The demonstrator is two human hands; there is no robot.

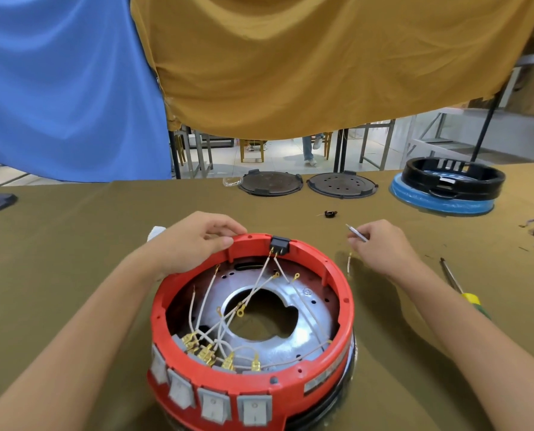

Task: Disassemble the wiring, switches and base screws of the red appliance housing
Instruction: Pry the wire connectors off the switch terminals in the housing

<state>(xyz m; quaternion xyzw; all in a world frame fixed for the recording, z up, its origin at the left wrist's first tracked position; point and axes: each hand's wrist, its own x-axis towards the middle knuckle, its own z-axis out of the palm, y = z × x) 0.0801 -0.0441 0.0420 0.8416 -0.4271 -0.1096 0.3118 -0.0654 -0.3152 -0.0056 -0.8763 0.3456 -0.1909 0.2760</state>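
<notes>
1. My left hand [194, 241] grips the far rim of the red housing [346, 309], thumb inside and fingers curled over the edge.
2. My right hand [380, 247] pinches a thin metal tool [356, 234] beside the housing, its tip pointing away from me; a loose wire [349, 262] hangs just below the fingers.
3. The housing sits on the olive table [72, 259] right in front of me, open side up.
4. Inside it, white wires [259, 284] run from a black switch [280, 245] on the far wall to brass terminals [209, 353] behind the grey switches [215, 402] on the near wall.
5. A screwdriver [461, 290] lies to my right; two dark round plates [307, 183] and a black ring [455, 178] sit far back.
</notes>
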